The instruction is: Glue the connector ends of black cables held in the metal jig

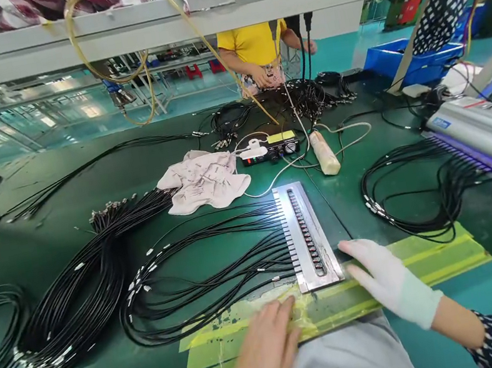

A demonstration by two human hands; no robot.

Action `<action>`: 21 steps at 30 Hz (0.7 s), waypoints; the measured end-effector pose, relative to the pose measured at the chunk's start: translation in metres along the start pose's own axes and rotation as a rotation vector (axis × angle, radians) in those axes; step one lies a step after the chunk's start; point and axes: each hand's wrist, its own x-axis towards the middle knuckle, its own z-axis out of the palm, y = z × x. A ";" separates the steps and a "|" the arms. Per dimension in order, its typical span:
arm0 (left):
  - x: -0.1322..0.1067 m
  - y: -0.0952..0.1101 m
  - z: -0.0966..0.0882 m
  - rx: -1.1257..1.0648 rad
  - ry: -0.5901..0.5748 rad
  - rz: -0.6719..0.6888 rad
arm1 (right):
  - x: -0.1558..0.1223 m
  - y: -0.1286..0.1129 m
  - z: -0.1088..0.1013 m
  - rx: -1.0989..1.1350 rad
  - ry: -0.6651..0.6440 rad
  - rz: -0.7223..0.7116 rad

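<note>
My left hand (pixel 268 348) is bare and lies flat with fingers stretched on yellow-green tape (pixel 435 261) at the near edge of the green bench. My right hand (pixel 384 280) wears a white glove and rests open, fingertips beside the near right corner of a metal fixture plate (pixel 316 232). The plate holds a row of black cable ends in slots, and their cables (pixel 203 267) fan out to the left in loops. Neither hand holds anything.
A large bundle of black cables (pixel 79 289) lies left. A crumpled white cloth (pixel 204 178), a small control box (pixel 271 148) and a cream tube (pixel 325 154) sit behind the plate. A silver machine (pixel 487 132) stands right. Another person in yellow (pixel 253 46) works across the bench.
</note>
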 end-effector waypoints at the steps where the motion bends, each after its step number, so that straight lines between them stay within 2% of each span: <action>1: -0.005 0.001 0.019 -0.002 0.008 -0.045 | -0.002 -0.001 0.011 -0.033 0.013 -0.018; 4: -0.001 0.005 0.059 -0.107 0.069 -0.134 | -0.004 -0.010 0.045 -0.018 0.089 -0.039; 6: 0.003 0.011 0.067 -0.279 0.127 -0.159 | -0.004 -0.018 0.054 0.111 0.145 0.040; 9: 0.001 0.022 0.057 -0.760 0.159 -0.174 | 0.003 -0.024 0.037 0.459 0.108 0.232; 12: -0.002 0.034 0.041 -1.446 0.167 -0.159 | 0.021 -0.027 0.005 1.018 -0.088 0.491; 14: 0.001 0.039 0.036 -1.773 0.171 -0.126 | 0.032 -0.033 -0.007 1.368 -0.209 0.658; 16: 0.007 0.037 0.039 -1.924 0.161 -0.087 | 0.040 -0.044 -0.005 1.569 -0.253 0.763; 18: 0.014 0.027 0.048 -1.967 0.128 -0.058 | 0.044 -0.055 0.006 1.627 -0.211 0.790; 20: 0.015 0.006 0.054 -1.946 0.042 -0.074 | 0.047 -0.056 0.016 1.613 -0.121 0.760; 21: 0.012 -0.008 0.053 -1.898 -0.031 -0.126 | 0.049 -0.052 0.018 1.603 -0.084 0.737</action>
